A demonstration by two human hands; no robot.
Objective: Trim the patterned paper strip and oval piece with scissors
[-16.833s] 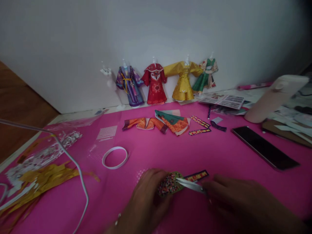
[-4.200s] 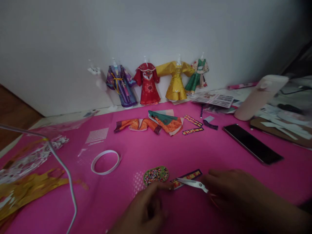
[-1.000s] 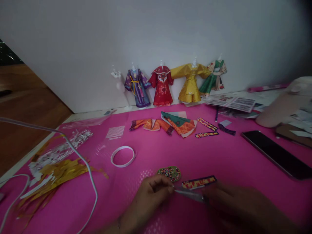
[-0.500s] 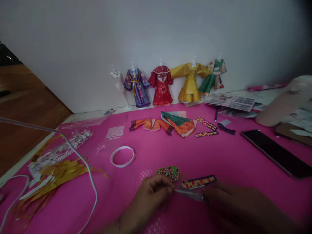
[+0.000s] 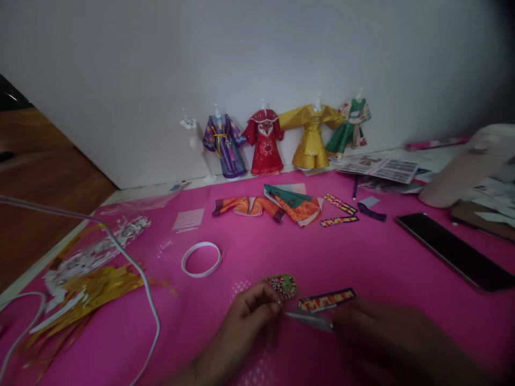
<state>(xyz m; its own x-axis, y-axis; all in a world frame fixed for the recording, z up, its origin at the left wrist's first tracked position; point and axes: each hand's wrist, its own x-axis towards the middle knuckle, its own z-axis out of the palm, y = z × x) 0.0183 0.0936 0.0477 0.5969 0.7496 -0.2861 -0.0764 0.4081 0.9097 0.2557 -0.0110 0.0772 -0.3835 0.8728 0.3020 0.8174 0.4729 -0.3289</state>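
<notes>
My left hand [image 5: 251, 316] is closed in a pinch at the lower middle, with a tiny pale speck at its fingertips too small to name. Just right of those fingertips points the narrow metal tip of a tool [image 5: 309, 320], perhaps scissors or tweezers. My right hand [image 5: 378, 332], dark and blurred, is closed on its other end. A small green tray of colourful beads [image 5: 284, 286] lies behind my left fingers. Beyond the tool rests a patterned strip with a dark border [image 5: 326, 300].
Dressed doll stands, one with a red robe [image 5: 265, 142], line the wall. Orange garment pieces [image 5: 249, 206] lie mid-table. A white tape ring [image 5: 201, 259], yellow fabric scraps [image 5: 94, 289] and a white cable [image 5: 148, 295] are left; a phone [image 5: 454, 249] and pale bottle [image 5: 462, 166] are right.
My left fingertips have shifted slightly left, and a small gap to the tool's tip now shows. The whole view has moved a little.
</notes>
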